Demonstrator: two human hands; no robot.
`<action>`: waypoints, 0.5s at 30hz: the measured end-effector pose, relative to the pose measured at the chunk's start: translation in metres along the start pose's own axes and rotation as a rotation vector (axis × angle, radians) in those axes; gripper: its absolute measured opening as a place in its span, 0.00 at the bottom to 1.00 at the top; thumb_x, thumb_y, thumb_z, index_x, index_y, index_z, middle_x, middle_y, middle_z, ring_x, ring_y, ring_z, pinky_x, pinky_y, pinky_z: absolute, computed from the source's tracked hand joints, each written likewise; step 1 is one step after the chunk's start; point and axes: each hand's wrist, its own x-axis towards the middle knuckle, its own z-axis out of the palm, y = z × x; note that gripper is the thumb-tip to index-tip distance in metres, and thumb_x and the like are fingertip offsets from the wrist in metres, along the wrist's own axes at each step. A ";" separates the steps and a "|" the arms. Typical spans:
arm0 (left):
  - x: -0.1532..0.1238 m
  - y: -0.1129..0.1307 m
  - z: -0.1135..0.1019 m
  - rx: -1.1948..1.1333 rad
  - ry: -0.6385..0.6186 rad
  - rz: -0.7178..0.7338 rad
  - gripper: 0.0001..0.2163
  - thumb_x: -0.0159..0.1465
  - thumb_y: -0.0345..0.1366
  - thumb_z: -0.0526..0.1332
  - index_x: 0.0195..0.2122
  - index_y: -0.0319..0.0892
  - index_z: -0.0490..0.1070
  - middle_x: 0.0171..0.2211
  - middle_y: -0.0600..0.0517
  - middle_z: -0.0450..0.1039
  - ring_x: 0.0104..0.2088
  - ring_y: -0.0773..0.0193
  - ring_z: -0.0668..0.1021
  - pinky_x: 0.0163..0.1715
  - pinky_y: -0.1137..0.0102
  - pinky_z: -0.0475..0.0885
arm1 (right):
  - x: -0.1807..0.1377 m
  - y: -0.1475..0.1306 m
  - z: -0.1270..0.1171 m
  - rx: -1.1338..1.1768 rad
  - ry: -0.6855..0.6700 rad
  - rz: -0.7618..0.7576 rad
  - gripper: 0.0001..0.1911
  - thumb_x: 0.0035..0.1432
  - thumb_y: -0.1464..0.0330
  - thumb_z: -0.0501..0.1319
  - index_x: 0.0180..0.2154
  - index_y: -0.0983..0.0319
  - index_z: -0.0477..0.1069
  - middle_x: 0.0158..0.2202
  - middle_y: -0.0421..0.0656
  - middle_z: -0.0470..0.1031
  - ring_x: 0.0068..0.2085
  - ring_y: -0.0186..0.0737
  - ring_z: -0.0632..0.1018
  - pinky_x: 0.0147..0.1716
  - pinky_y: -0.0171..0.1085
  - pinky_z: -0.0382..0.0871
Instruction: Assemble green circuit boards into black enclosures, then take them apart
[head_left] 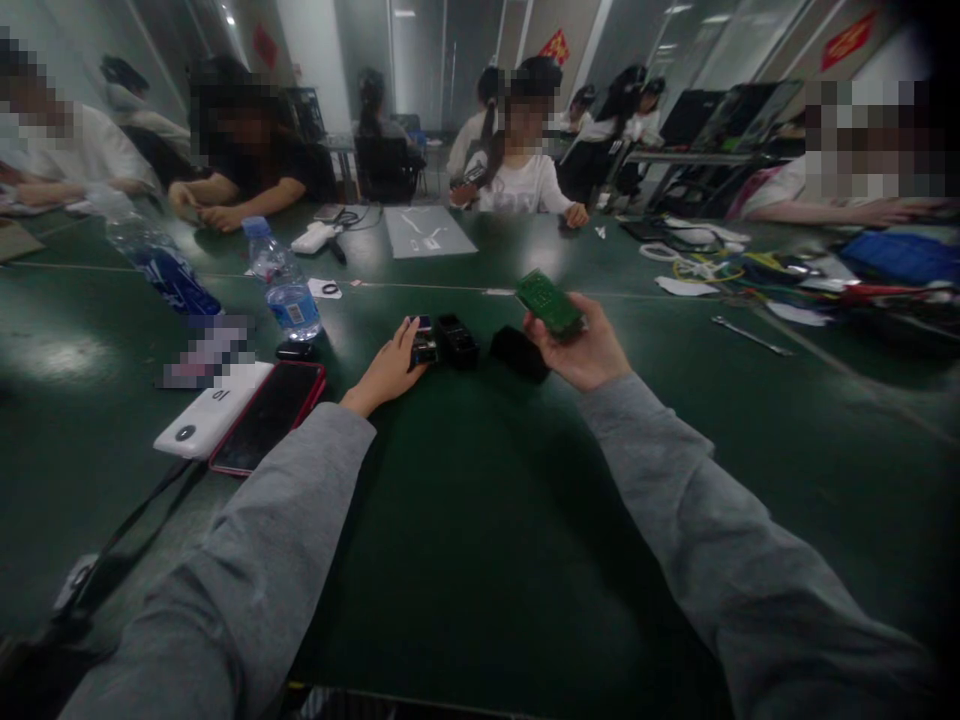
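Observation:
My right hand (589, 345) holds a green circuit board (551, 303) tilted above the table, fingers and thumb at its lower right edge. Below it, a black block-like piece (519, 355) lies close to the hand; its details are too dark to make out. My left hand (390, 368) rests on the table, its fingers and thumb around a small dark device with shiny parts (425, 345), partly hidden by the fingers. Just right of that device stands a black casing with recesses (457, 340), which neither hand appears to hold.
On my left are a red-edged phone (268, 418), a white power bank (214, 410) and two water bottles, the nearer one (289, 285) blue-capped. Tangled cables (795, 270) and a wrench (751, 337) lie on the right. A co-worker (525, 180) sits across the green table (450, 520).

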 end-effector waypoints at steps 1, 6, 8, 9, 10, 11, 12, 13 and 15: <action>0.000 0.000 0.000 0.002 -0.002 -0.004 0.39 0.68 0.42 0.58 0.73 0.41 0.36 0.73 0.32 0.40 0.71 0.40 0.54 0.65 0.46 0.59 | 0.000 0.000 0.001 0.012 0.016 -0.001 0.16 0.55 0.60 0.68 0.43 0.56 0.71 0.43 0.42 0.76 0.47 0.42 0.78 0.33 0.30 0.82; -0.001 0.000 0.000 0.002 0.000 -0.005 0.39 0.68 0.42 0.59 0.73 0.42 0.36 0.73 0.33 0.40 0.70 0.39 0.57 0.65 0.45 0.60 | -0.002 -0.002 0.000 -0.153 0.103 -0.024 0.08 0.58 0.67 0.66 0.41 0.58 0.72 0.42 0.44 0.77 0.46 0.41 0.79 0.38 0.32 0.82; -0.001 0.001 -0.001 0.006 -0.001 -0.013 0.39 0.68 0.42 0.59 0.73 0.42 0.36 0.73 0.33 0.40 0.70 0.39 0.58 0.65 0.46 0.60 | -0.002 -0.004 -0.005 -0.250 0.115 -0.015 0.07 0.59 0.67 0.65 0.40 0.60 0.73 0.40 0.46 0.78 0.45 0.42 0.79 0.39 0.35 0.82; -0.001 0.002 -0.002 0.009 -0.006 -0.019 0.39 0.68 0.42 0.59 0.73 0.41 0.36 0.73 0.33 0.40 0.69 0.39 0.59 0.65 0.46 0.60 | -0.001 -0.004 -0.008 -0.294 0.113 -0.015 0.07 0.59 0.66 0.65 0.40 0.60 0.73 0.39 0.46 0.78 0.44 0.43 0.79 0.39 0.37 0.82; -0.001 0.002 -0.002 0.012 -0.011 -0.025 0.39 0.68 0.42 0.59 0.73 0.41 0.37 0.73 0.33 0.40 0.69 0.39 0.59 0.65 0.46 0.60 | 0.001 -0.005 -0.012 -0.338 0.108 -0.023 0.08 0.59 0.65 0.65 0.39 0.61 0.73 0.38 0.47 0.79 0.43 0.44 0.80 0.39 0.38 0.82; -0.001 0.003 -0.003 0.014 -0.016 -0.029 0.39 0.68 0.42 0.59 0.73 0.41 0.37 0.73 0.32 0.40 0.69 0.39 0.60 0.65 0.47 0.60 | 0.003 -0.005 -0.015 -0.386 0.101 -0.038 0.08 0.58 0.65 0.66 0.39 0.61 0.73 0.38 0.47 0.79 0.42 0.44 0.80 0.39 0.39 0.81; -0.001 0.003 -0.003 0.014 -0.019 -0.029 0.39 0.68 0.42 0.59 0.73 0.40 0.37 0.73 0.32 0.40 0.69 0.38 0.60 0.65 0.47 0.60 | 0.005 -0.004 -0.018 -0.439 0.094 -0.059 0.09 0.57 0.64 0.67 0.38 0.62 0.74 0.37 0.47 0.79 0.40 0.44 0.80 0.39 0.40 0.81; -0.001 0.003 -0.003 0.012 -0.020 -0.027 0.39 0.68 0.42 0.59 0.73 0.40 0.36 0.73 0.32 0.39 0.69 0.38 0.59 0.65 0.47 0.60 | 0.008 -0.003 -0.022 -0.495 0.092 -0.085 0.10 0.56 0.64 0.69 0.38 0.62 0.74 0.36 0.47 0.78 0.39 0.43 0.80 0.39 0.40 0.80; -0.001 0.004 -0.004 0.006 -0.016 -0.020 0.39 0.68 0.42 0.59 0.73 0.41 0.36 0.73 0.32 0.40 0.69 0.38 0.59 0.65 0.46 0.60 | 0.013 0.000 -0.027 -0.599 0.113 -0.149 0.12 0.53 0.64 0.71 0.37 0.63 0.75 0.36 0.46 0.78 0.38 0.42 0.80 0.40 0.39 0.79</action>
